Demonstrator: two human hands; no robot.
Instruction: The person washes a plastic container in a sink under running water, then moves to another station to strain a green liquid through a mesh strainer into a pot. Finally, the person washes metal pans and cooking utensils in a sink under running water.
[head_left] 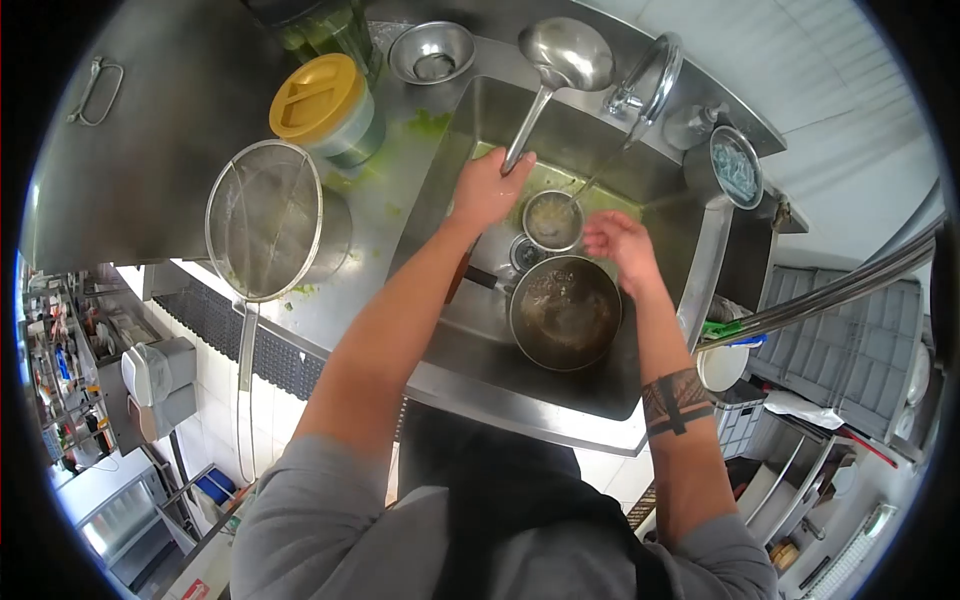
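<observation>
My left hand (pixel 488 190) is closed round the handle of a large metal ladle (pixel 567 53), whose bowl is raised over the back rim of the sink (pixel 490 125). My right hand (pixel 618 242) holds nothing that I can see; its fingers are loosely bent and apart, just right of a small round metal cup (pixel 553 221). A thin stream of water falls into this cup from the faucet (pixel 655 85). Nearer to me in the sink lies a dark round pan (pixel 565 313), its black handle pointing left. The drain (pixel 523 253) shows between cup and pan.
Left of the sink, a wire strainer (pixel 265 215) rests over a metal pot. Behind it stand a tub with a yellow lid (pixel 318 98) and a steel bowl (pixel 432 52). Green splashes mark the counter. On the right, a metal container (pixel 737 168) holds a blue-grey scrubber.
</observation>
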